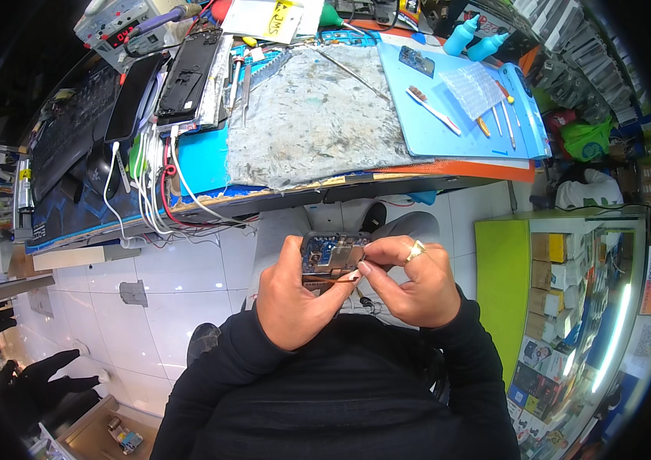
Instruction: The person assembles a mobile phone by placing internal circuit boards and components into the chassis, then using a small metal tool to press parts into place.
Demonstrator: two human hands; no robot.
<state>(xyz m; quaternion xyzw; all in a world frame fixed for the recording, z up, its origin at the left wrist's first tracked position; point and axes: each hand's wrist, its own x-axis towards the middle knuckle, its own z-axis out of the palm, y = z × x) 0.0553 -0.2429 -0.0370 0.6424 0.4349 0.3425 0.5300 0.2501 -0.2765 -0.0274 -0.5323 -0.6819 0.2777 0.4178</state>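
Above my lap, my left hand [288,300] grips an opened phone [334,257] with its blue circuit board and grey metal shields exposed. The left thumb lies along the phone's near edge, the fingers around its left side. My right hand [423,285], with a ring on one finger, is closed in a pinch at the phone's right edge. Its thumb and index fingertips almost meet there; whatever is between them is too small to make out. A thin orange-brown strip [338,280] shows by the left thumb, along the near edge of the phone.
Ahead stands a workbench with a stained grey cloth [318,115] and a blue mat [432,84]. On the mat lie a toothbrush [434,111], bubble wrap [472,88] and thin tools. Phones [187,80] with white cables stand left; a lit display case [563,307] stands right.
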